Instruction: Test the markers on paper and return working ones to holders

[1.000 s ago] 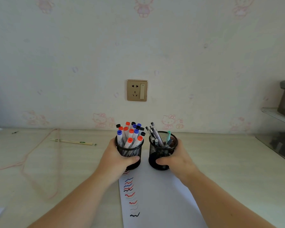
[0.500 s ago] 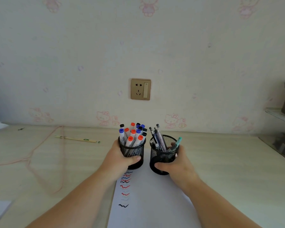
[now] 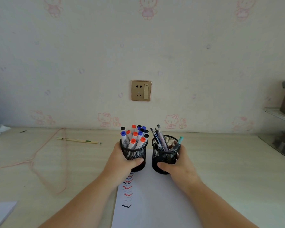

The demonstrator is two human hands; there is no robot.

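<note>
Two black mesh holders stand side by side at the far end of a white paper sheet [image 3: 156, 199]. The left holder [image 3: 135, 153] is packed with several markers [image 3: 134, 137] with red, blue and black caps. My left hand [image 3: 120, 162] is wrapped around it. The right holder [image 3: 164, 155] has several thin pens [image 3: 160, 139] and a teal one. My right hand [image 3: 178, 168] grips it from the right side. A column of red, blue and black squiggles [image 3: 127, 190] runs down the paper's left edge.
A pink cord [image 3: 44, 162] loops over the left of the wooden desk, with a wooden stick [image 3: 79, 140] behind it. White paper [image 3: 0, 211] lies at the near left corner. A glass shelf unit [image 3: 280, 129] stands at the right. The wall with a socket [image 3: 141, 90] is close behind.
Both hands keep their grip on the holders. The holders sit slightly closer together and the view has shifted a little; the paper appears more to the left under the arms.
</note>
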